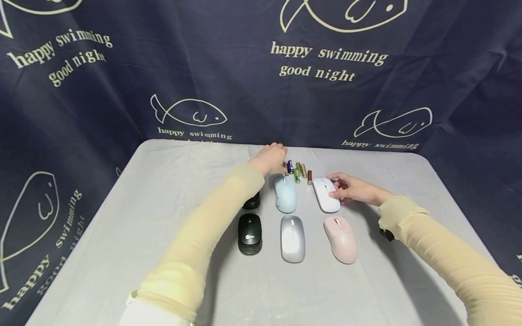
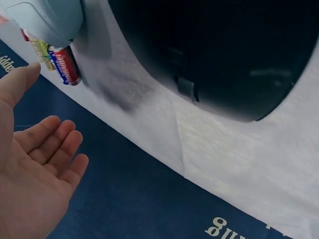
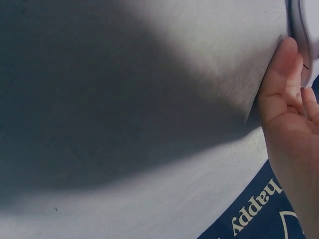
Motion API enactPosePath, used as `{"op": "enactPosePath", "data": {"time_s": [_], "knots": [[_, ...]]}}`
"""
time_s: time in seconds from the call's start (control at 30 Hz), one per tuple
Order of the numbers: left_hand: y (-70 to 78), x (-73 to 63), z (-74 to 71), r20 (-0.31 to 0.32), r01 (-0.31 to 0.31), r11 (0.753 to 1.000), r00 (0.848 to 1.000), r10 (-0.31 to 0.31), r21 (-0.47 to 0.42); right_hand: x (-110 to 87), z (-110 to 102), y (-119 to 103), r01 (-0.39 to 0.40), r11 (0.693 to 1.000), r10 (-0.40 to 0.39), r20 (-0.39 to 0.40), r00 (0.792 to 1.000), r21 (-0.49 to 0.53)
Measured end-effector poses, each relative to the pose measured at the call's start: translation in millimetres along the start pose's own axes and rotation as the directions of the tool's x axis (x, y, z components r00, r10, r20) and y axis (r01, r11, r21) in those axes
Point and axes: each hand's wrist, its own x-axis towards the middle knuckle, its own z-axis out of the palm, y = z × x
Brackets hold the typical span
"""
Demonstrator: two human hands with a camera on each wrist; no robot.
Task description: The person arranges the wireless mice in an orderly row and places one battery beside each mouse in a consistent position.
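Observation:
My left hand (image 1: 271, 157) is at the back of the table, just left of a small group of batteries. In the left wrist view its palm shows bare and the fingers (image 2: 70, 144) are loosely bent, holding nothing. The batteries include a blue one (image 1: 290, 167), a green one (image 1: 297, 175) and a red one (image 1: 309, 177) lying a little apart. With thumb and fingers, my right hand (image 1: 354, 189) grips a white computer mouse (image 1: 325, 195) by its right side. Only the edge of that mouse (image 3: 310, 30) shows in the right wrist view.
A light blue mouse (image 1: 285, 195) sits in front of the batteries. Nearer stand a black mouse (image 1: 249, 231), a silver mouse (image 1: 292, 240) and a pink mouse (image 1: 341, 240). Another black mouse (image 1: 253, 202) is partly hidden by the left forearm. A dark printed curtain (image 1: 261, 108) hangs behind the table.

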Motion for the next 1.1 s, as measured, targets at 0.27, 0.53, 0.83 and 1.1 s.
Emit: {"op": "enactPosePath", "data": {"time_s": [0.27, 0.53, 0.83, 1.1], "knots": [[1.8, 10.0, 10.0, 0.021, 0.013, 1.0, 1.0, -0.014, 0.024, -0.9, 0, -1, 0.01, 1.0, -0.01, -0.001, 1.0, -0.009], [4.6, 13.7, 15.0, 0.055, 0.023, 0.998, 0.998, -0.026, 0.052, 0.4, 0, 0, 0.011, 1.0, -0.011, -0.009, 1.0, -0.008], [6.4, 14.2, 18.6, 0.08, 0.026, 0.996, 0.996, -0.033, 0.083, 0.5, 1, -1, 0.01, 1.0, -0.01, -0.004, 1.0, -0.003], [7.4, 17.6, 22.8, 0.084, 0.026, 0.996, 0.996, -0.033, 0.084, -0.2, 1, -2, 0.006, 1.0, -0.006, -0.012, 1.0, 0.003]]}}
